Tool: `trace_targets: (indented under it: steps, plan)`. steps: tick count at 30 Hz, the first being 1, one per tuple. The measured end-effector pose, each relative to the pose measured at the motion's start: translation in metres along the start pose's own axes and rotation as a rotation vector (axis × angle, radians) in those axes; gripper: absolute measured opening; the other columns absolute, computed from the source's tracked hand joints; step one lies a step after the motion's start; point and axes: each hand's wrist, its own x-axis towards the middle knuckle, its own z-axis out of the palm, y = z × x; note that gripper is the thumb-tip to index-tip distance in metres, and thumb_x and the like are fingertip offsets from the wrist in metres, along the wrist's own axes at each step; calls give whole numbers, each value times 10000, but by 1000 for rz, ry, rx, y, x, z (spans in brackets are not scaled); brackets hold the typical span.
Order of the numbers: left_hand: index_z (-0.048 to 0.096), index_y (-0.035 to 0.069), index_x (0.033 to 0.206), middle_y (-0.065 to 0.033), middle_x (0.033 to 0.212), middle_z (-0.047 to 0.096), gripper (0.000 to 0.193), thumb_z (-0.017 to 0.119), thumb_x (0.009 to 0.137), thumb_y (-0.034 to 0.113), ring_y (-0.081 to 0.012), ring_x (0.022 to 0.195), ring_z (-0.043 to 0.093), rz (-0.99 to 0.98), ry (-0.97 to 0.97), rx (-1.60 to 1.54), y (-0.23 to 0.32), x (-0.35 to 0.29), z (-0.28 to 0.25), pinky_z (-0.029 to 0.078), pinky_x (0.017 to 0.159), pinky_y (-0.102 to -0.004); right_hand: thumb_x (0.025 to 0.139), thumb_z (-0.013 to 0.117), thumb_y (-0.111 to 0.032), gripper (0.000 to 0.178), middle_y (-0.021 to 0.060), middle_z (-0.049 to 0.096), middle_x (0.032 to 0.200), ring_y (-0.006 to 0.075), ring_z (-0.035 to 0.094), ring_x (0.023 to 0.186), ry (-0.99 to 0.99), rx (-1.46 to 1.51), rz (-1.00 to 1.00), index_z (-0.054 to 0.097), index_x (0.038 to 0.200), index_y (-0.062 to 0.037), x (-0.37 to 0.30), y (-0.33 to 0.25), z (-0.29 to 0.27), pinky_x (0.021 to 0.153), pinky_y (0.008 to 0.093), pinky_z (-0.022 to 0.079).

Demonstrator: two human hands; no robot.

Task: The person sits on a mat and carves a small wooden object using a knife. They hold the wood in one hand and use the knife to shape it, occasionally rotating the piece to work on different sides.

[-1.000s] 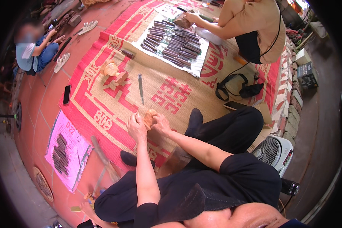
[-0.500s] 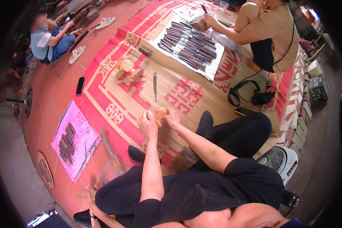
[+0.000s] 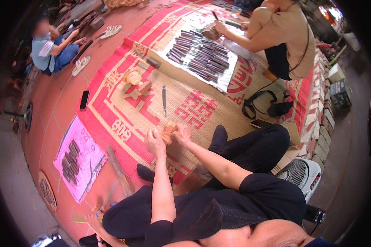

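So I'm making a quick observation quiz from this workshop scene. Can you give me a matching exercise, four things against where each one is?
Things:
1. wooden piece
2. chisel
3. phone
4. fan

Places:
A. on the red tiles just off the mat's left edge
B. lying alone on the woven mat, ahead of the hands
C. between the left hand and right hand
D. on the floor by the person's right knee

Pairs: 1-C, 2-B, 3-A, 4-D
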Motion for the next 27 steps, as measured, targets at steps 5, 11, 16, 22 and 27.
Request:
trace_targets:
  steps: [5,11,16,22,27]
  plan:
    - [599,22,910,-155,903,615,267,486,906,263,-358,879,551,18,-12,3,1,2,-2,423,767,-463,628,695,-197,228,114,598,921,329,546,949,190,-69,-225,621,805,-73,-13,7,13,803,418,451]
    - [614,32,947,-175,919,632,322,461,917,314,-367,876,582,-53,-4,65,5,6,1,438,758,-454,660,676,-220,244,130,597,915,335,552,930,94,-109,-61,605,838,-69,6,-8,9,794,430,454]
    - [590,-2,918,-187,904,614,307,480,912,284,-378,867,563,-102,5,-36,-12,10,0,424,756,-470,654,689,-206,256,122,594,962,324,558,952,42,-96,-135,597,849,-68,-3,-2,7,804,427,458]
    - [590,3,934,-185,913,614,320,454,921,293,-365,877,567,-111,-52,29,0,6,-1,424,760,-459,651,689,-179,237,105,591,944,323,547,949,198,-169,-171,573,825,-69,5,-5,20,793,432,451]
    - [589,9,920,-175,907,616,307,463,921,289,-366,869,564,-67,8,-59,2,5,-5,423,758,-463,657,682,-171,218,107,582,906,321,543,931,37,2,-76,570,812,-66,9,-7,10,773,434,450]
